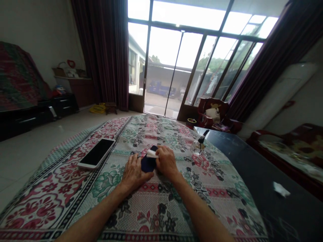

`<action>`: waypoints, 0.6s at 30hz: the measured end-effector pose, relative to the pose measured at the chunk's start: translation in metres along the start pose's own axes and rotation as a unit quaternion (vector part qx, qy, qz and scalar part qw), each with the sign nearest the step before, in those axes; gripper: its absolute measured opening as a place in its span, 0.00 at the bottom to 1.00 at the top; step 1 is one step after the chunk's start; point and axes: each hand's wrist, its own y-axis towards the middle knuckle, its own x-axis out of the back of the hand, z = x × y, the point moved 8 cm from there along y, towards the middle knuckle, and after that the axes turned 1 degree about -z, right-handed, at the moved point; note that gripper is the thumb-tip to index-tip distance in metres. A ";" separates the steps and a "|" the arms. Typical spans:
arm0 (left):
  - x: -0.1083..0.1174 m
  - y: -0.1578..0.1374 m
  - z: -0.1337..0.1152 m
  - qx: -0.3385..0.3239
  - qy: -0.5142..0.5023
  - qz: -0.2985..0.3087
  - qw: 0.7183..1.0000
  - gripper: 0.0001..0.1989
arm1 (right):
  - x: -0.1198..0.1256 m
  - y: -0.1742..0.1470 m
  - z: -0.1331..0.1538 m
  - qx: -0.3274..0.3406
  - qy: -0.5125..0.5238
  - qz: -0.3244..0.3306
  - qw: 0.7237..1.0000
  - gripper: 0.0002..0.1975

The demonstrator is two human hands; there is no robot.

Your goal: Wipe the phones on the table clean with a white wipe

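Note:
A small, flat, dark blue object (147, 164) lies on the patterned tablecloth (156, 215), its exact kind unclear. My left hand (133, 170) steadies it from the left, with the thumb along its near edge and the fingers beside it. Pinched in my right hand (166, 160) is a folded white tissue (152, 154), pressed against the upper part of the blue face. My right fingertips are partly hidden behind the tissue and knuckles. To the right stands a clear spray bottle (198, 147) with a black top.
A white-framed phone (97, 154) with a dark screen lies left of my hands. Beyond the cloth's right edge is a dark tabletop (242, 168) with a crumpled white tissue (281, 189) on it. A wooden chair (213, 112) stands near the glass doors.

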 end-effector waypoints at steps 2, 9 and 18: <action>-0.001 0.001 0.004 -0.006 -0.006 0.008 1.000 0.38 | -0.025 -0.010 0.001 0.014 0.046 0.086 0.995 0.13; 0.009 0.007 0.000 -0.089 -0.052 0.012 0.995 0.22 | -0.041 -0.030 -0.002 0.042 0.086 0.159 0.983 0.19; 0.007 0.003 -0.011 -0.111 -0.078 -0.011 0.991 0.19 | -0.037 -0.034 0.018 0.107 0.056 0.151 0.981 0.19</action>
